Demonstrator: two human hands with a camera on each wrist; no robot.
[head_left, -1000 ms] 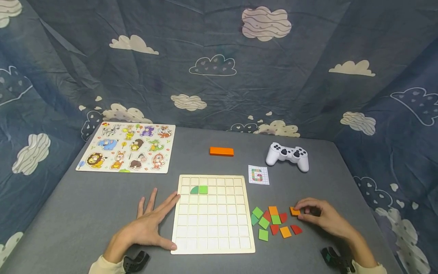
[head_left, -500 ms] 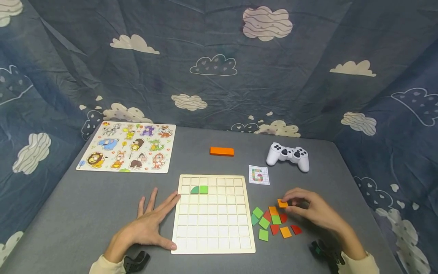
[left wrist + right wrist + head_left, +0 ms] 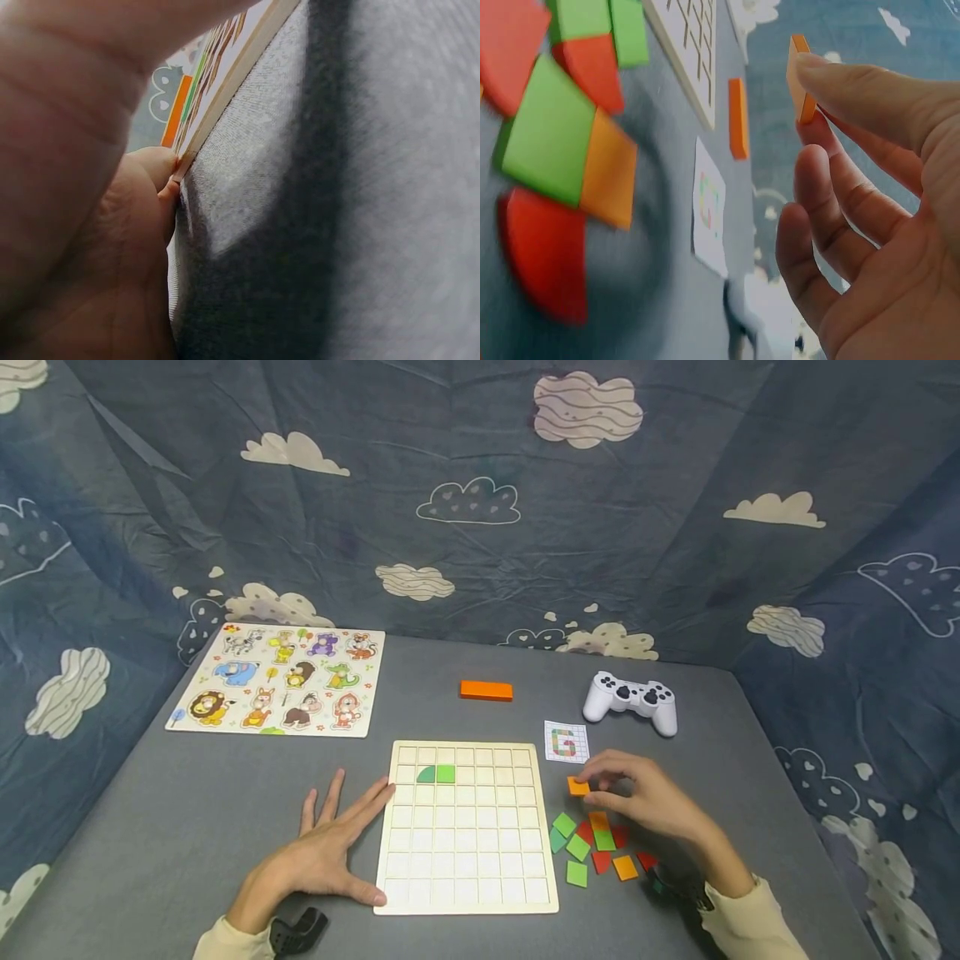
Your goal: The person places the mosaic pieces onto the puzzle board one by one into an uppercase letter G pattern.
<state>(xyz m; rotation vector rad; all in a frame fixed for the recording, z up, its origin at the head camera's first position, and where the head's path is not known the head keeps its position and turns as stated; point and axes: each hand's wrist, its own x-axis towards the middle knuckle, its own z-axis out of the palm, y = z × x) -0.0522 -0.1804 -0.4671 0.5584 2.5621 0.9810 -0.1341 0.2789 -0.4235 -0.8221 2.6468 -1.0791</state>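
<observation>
Beside the grid board (image 3: 465, 860), right grip (image 3: 641, 792): we pinch the orange square (image 3: 577, 787); placing step, it seems.
Left grip (image 3: 326, 852): fingers apart, touching the grid board.
Orange square: next, we judge, careful lining up.

Grey table (image 3: 150, 810): grid board (image 3: 468, 839), animal puzzle (image 3: 279, 683), orange block (image 3: 486, 691), controller (image 3: 630, 698), card (image 3: 567, 742), tiles (image 3: 604, 841).

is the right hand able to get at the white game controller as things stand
Probably yes: nothing stands between the right hand and the white game controller, though that hand pinches an orange square tile and may need to release it first.
</observation>
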